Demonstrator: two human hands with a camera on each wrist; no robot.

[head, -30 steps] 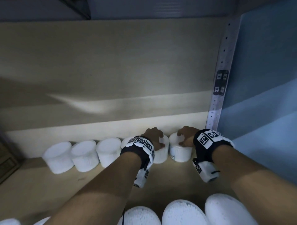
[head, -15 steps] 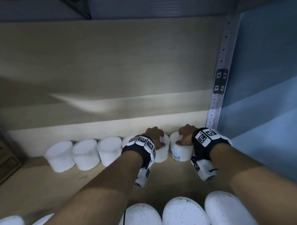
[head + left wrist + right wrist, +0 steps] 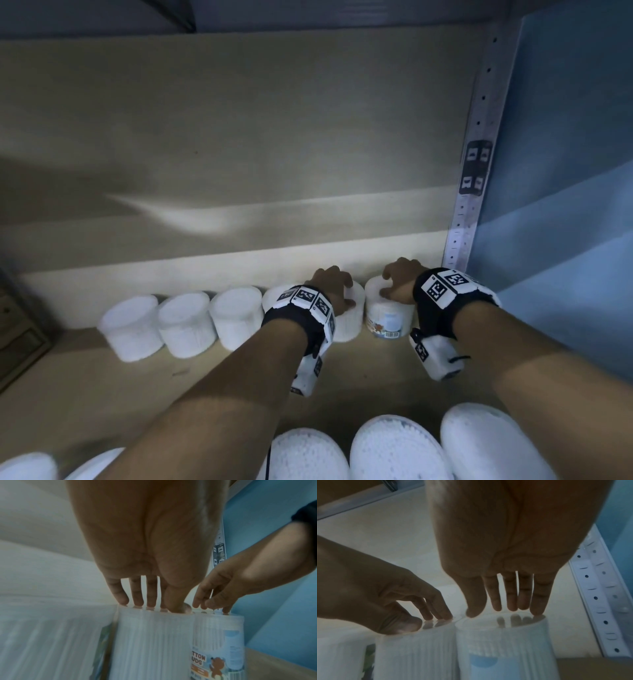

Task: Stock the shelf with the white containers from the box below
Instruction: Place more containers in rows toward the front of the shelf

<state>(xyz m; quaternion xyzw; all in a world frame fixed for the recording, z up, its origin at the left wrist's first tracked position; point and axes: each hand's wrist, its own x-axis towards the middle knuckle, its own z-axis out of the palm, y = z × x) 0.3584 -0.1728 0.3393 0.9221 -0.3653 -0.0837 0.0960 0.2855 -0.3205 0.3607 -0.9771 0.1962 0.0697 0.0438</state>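
Observation:
Several white ribbed containers stand in a row along the back of the shelf [image 3: 137, 394]. My left hand [image 3: 337, 291] [image 3: 150, 601] rests its straight fingertips and thumb on the lid of one container [image 3: 349, 325] [image 3: 150, 642]. Right beside it stands the last container [image 3: 387, 318] [image 3: 501, 642], with a cotton-buds label facing me. My right hand [image 3: 397, 284] [image 3: 501, 608] is spread over its lid, thumb and little finger touching the rim and the other fingertips at or just above the top. Both containers stand upright on the shelf, touching each other.
Three more containers [image 3: 186, 322] fill the row to the left. A perforated metal upright [image 3: 472, 171] and a blue wall [image 3: 565, 205] close the right side. Bigger white lids [image 3: 394, 448] lie below the shelf's front edge. A cardboard box [image 3: 20, 335] sits far left.
Both hands have stayed on the same two lids and edged slightly toward the back. The right container's label now shows more toward me.

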